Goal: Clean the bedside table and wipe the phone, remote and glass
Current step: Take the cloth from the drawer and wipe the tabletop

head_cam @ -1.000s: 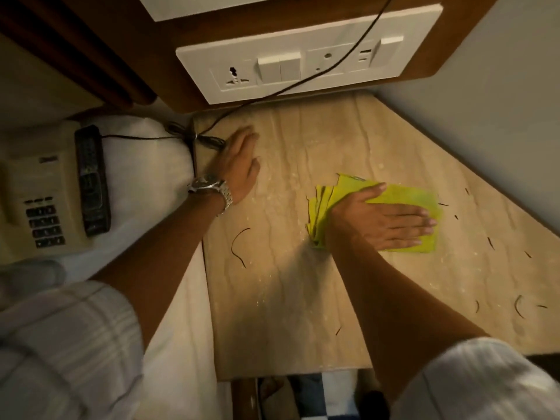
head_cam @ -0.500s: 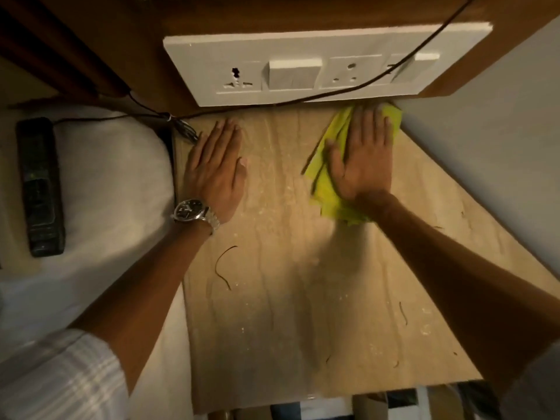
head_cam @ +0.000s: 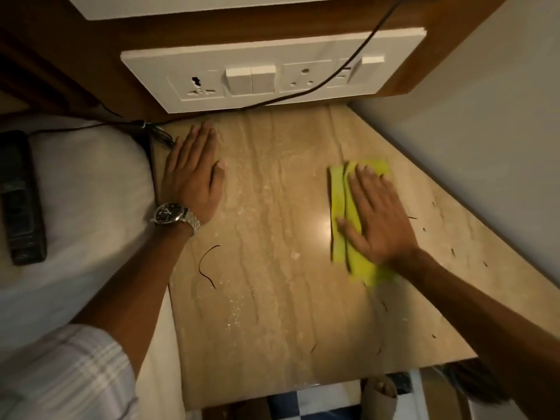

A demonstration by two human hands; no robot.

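The bedside table has a beige stone top strewn with crumbs and dark hairs. My right hand lies flat, fingers spread, pressing a folded yellow cloth onto the table's right half. My left hand, with a wristwatch, rests flat and empty on the table's far left edge. A black remote lies on the white bed at the left. No phone or glass is in view.
A white switch and socket panel sits on the wooden headboard behind the table, with a black cable running across it down to the bed. A grey wall borders the table's right side. Checkered floor shows below the front edge.
My right hand has drawn the yellow cloth from the back edge under the socket panel toward me along the right side. The left hand has stayed flat in place.
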